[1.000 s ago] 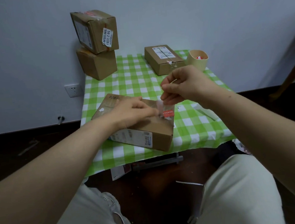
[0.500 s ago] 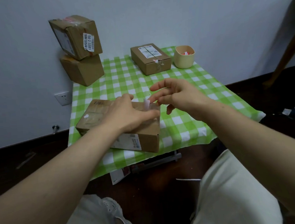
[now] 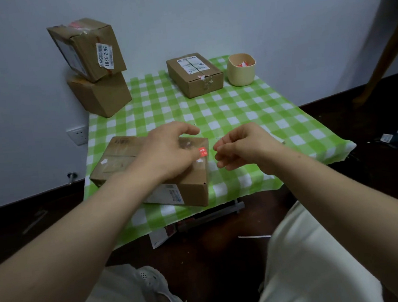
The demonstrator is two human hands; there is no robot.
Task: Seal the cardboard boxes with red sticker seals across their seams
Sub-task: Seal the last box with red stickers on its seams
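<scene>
Now the table holds the near box, left hand pressing a red seal at its right top edge.
Judged from this, the seal should be rubbed flat along its length so it grips both sides of the seam; the left hand lies spread on the lid, grasping nothing, thumb tip at the seal. The right hand hovers just beside the box, fingers loosely curled; whether it pinches anything I cannot tell. The seam itself is hidden under the left hand, and the seal's print is too small to read.
</scene>
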